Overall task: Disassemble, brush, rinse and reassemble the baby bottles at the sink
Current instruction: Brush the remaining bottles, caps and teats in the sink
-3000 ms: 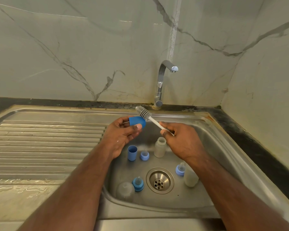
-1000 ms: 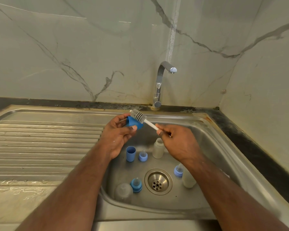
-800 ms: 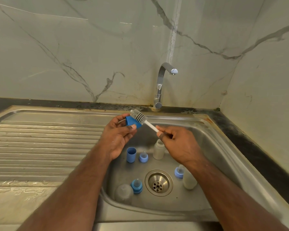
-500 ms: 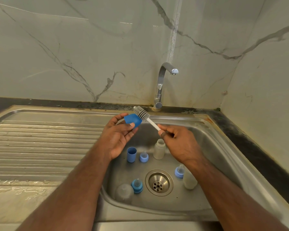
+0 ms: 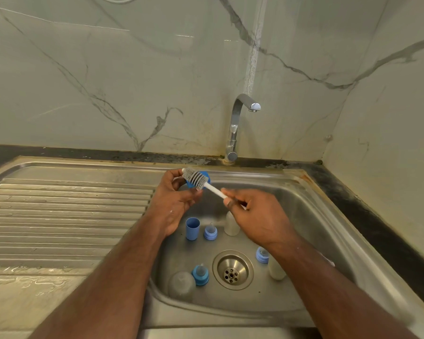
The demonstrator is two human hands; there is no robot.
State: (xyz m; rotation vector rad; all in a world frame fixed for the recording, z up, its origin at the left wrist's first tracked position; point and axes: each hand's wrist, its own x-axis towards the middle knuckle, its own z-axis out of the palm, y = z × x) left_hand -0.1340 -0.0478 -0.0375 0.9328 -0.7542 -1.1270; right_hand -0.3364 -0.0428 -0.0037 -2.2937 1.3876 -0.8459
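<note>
My left hand (image 5: 175, 201) grips a blue bottle cap (image 5: 204, 174) above the sink's back left corner. My right hand (image 5: 256, 216) pinches the white handle of a bottle brush (image 5: 196, 178), whose grey bristle head lies across the cap. In the sink basin (image 5: 304, 231) stand a second blue cap (image 5: 192, 228), several blue rings with teats (image 5: 210, 233) (image 5: 200, 274) (image 5: 262, 254), and cloudy bottle bodies (image 5: 230, 226) (image 5: 276, 270) (image 5: 181, 283).
The drain (image 5: 232, 269) sits in the middle of the basin. A chrome tap (image 5: 235, 128) rises behind the sink with no water running. A ribbed draining board (image 5: 66, 216) stretches to the left. Marble walls close the back and right.
The brush head has slid left across the blue cap, covering most of it. Both hands stay in about the same place.
</note>
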